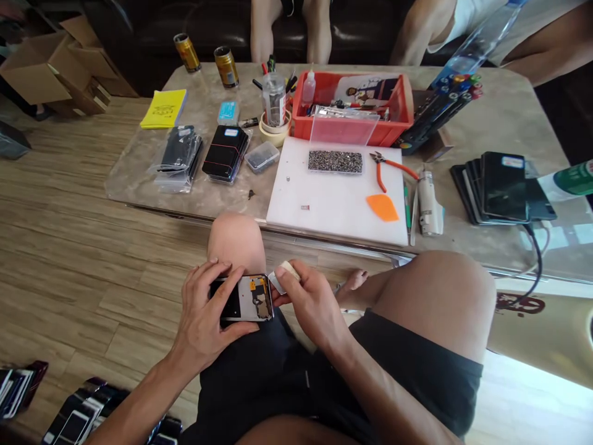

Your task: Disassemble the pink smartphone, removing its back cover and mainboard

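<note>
My left hand (204,318) is wrapped over a phone (248,298) that rests on my left thigh, its inside facing up. A black area, a grey plate and an orange patch with exposed parts show on it. My right hand (315,303) pinches a small flat scraper-like blade (277,283) with a pale, whitish grip. The blade lies at the phone's right end; whether it touches the rim I cannot tell.
On the table stand a white foam board (333,216) with a tray of screws (336,162), orange-handled cutters (386,167) and an orange pick (382,207). Behind is a red bin (306,128). Phone stacks (225,153) flank the board. More phones (76,417) lie lower left.
</note>
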Motion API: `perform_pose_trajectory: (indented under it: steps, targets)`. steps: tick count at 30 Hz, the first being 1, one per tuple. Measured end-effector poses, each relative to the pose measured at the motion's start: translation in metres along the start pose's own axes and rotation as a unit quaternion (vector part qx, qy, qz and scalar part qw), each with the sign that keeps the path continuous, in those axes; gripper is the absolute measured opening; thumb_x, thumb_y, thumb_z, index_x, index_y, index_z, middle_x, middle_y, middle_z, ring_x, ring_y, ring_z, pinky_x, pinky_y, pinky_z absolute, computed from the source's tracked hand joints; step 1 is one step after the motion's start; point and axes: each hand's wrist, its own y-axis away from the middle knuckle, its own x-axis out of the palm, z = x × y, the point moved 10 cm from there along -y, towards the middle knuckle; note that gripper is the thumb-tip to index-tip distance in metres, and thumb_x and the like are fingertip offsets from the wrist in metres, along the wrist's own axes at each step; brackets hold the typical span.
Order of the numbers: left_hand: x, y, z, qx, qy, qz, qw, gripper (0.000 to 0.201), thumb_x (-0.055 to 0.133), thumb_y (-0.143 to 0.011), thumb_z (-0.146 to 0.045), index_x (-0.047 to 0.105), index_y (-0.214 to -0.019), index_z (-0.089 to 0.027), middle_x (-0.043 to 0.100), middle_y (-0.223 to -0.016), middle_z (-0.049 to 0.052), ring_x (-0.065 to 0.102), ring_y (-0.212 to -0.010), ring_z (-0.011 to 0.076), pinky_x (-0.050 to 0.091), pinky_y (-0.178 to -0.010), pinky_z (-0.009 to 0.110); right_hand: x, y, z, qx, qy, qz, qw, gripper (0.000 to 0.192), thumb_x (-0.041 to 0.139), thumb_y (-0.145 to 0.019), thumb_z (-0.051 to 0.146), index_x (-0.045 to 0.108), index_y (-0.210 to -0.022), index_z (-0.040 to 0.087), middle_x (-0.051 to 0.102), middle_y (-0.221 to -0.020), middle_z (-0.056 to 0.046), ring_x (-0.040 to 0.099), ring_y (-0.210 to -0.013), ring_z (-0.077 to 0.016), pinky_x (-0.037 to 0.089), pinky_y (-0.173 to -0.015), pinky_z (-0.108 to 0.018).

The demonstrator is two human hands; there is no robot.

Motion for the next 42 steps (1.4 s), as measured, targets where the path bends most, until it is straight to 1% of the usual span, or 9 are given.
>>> perform_pose_trajectory:
  steps: [10, 16, 20, 24, 27, 30, 33, 37, 42]
  targets:
    - [0.000, -0.002, -0.002, -0.004, 0.002, -0.001, 1.000, 0.090, 0.062, -0.087, -0.072, 0.032, -0.162, -0.032, 0.043, -0.147, 0.017, 0.040, -0.139, 0.0441, 0.030, -0.117, 0.062, -0.006, 0.003, 0.020, -0.049, 0.154, -0.041, 0.986, 0.031, 0.053, -0.099, 0.036, 0.056, -0.072, 0.022, 0.070, -0.064, 0.002, 0.070, -0.063, -0.0163, 0.048, -0.059, -0.023]
    - [-0.005, 0.000, 0.000, -0.004, -0.040, 0.020, 0.999, 0.088, 0.062, -0.089, -0.069, 0.030, -0.163, -0.033, 0.044, -0.144, 0.018, 0.048, -0.128, 0.0411, 0.040, -0.107, 0.056, -0.008, 0.006, 0.024, -0.080, 0.266, -0.098, 0.956, 0.031, 0.055, -0.099, 0.036, 0.056, -0.071, 0.023, 0.067, -0.065, 0.000, 0.063, -0.060, -0.0154, 0.041, -0.057, -0.024]
    - [-0.007, 0.001, 0.006, 0.043, -0.071, 0.055, 0.995, 0.087, 0.060, -0.092, -0.067, 0.026, -0.165, -0.034, 0.049, -0.132, 0.016, 0.054, -0.115, 0.0367, 0.046, -0.098, 0.050, -0.002, 0.002, 0.022, -0.077, 0.290, -0.094, 0.949, 0.032, 0.056, -0.100, 0.035, 0.057, -0.070, 0.023, 0.068, -0.066, 0.000, 0.063, -0.061, -0.0160, 0.038, -0.058, -0.024]
    - [-0.005, 0.001, 0.013, 0.066, -0.063, 0.039, 0.995, 0.091, 0.065, -0.088, -0.069, 0.032, -0.163, -0.031, 0.051, -0.127, 0.016, 0.056, -0.111, 0.0360, 0.049, -0.095, 0.049, -0.002, -0.005, 0.026, -0.053, 0.331, -0.071, 0.939, 0.032, 0.060, -0.099, 0.033, 0.054, -0.069, 0.022, 0.070, -0.069, -0.001, 0.063, -0.062, -0.0162, 0.036, -0.058, -0.025]
    - [-0.001, 0.000, 0.018, 0.053, -0.039, 0.024, 0.998, 0.092, 0.070, -0.083, -0.070, 0.040, -0.160, -0.029, 0.055, -0.126, 0.016, 0.058, -0.110, 0.0359, 0.050, -0.095, 0.050, 0.001, -0.010, 0.037, -0.050, 0.415, -0.038, 0.908, 0.029, 0.061, -0.099, 0.033, 0.056, -0.074, 0.022, 0.068, -0.066, -0.002, 0.060, -0.059, -0.0169, 0.030, -0.055, -0.027]
    - [0.005, 0.000, 0.022, 0.036, -0.020, 0.036, 0.999, 0.092, 0.075, -0.080, -0.068, 0.046, -0.156, -0.026, 0.058, -0.123, 0.016, 0.060, -0.108, 0.0359, 0.051, -0.094, 0.050, 0.018, -0.012, 0.049, -0.087, 0.513, 0.019, 0.854, 0.023, 0.056, -0.103, 0.030, 0.058, -0.082, 0.020, 0.070, -0.074, -0.006, 0.060, -0.059, -0.0181, 0.025, -0.052, -0.031]
    - [0.003, 0.000, 0.022, 0.030, -0.029, 0.031, 0.999, 0.090, 0.077, -0.081, -0.064, 0.048, -0.155, -0.023, 0.057, -0.123, 0.017, 0.059, -0.108, 0.0363, 0.051, -0.094, 0.051, 0.032, -0.014, 0.049, -0.099, 0.571, 0.029, 0.815, 0.022, 0.049, -0.107, 0.030, 0.060, -0.091, 0.018, 0.070, -0.080, -0.010, 0.065, -0.065, -0.0211, 0.029, -0.052, -0.031]
    - [-0.001, -0.001, 0.023, 0.023, -0.043, 0.012, 0.999, 0.087, 0.075, -0.082, -0.063, 0.050, -0.154, -0.021, 0.056, -0.124, 0.018, 0.058, -0.110, 0.0374, 0.051, -0.094, 0.051, 0.038, -0.017, 0.041, -0.081, 0.593, -0.027, 0.801, 0.024, 0.041, -0.110, 0.032, 0.057, -0.100, 0.017, 0.067, -0.079, -0.011, 0.069, -0.070, -0.0240, 0.040, -0.054, -0.030]
    - [0.004, -0.003, 0.023, 0.005, -0.038, 0.024, 0.999, 0.090, 0.073, -0.082, -0.069, 0.047, -0.156, -0.024, 0.057, -0.127, 0.017, 0.057, -0.113, 0.0365, 0.050, -0.097, 0.051, 0.044, -0.016, 0.044, -0.117, 0.609, -0.024, 0.784, 0.018, 0.044, -0.108, 0.027, 0.056, -0.102, 0.016, 0.068, -0.083, -0.014, 0.070, -0.072, -0.0256, 0.045, -0.056, -0.030]
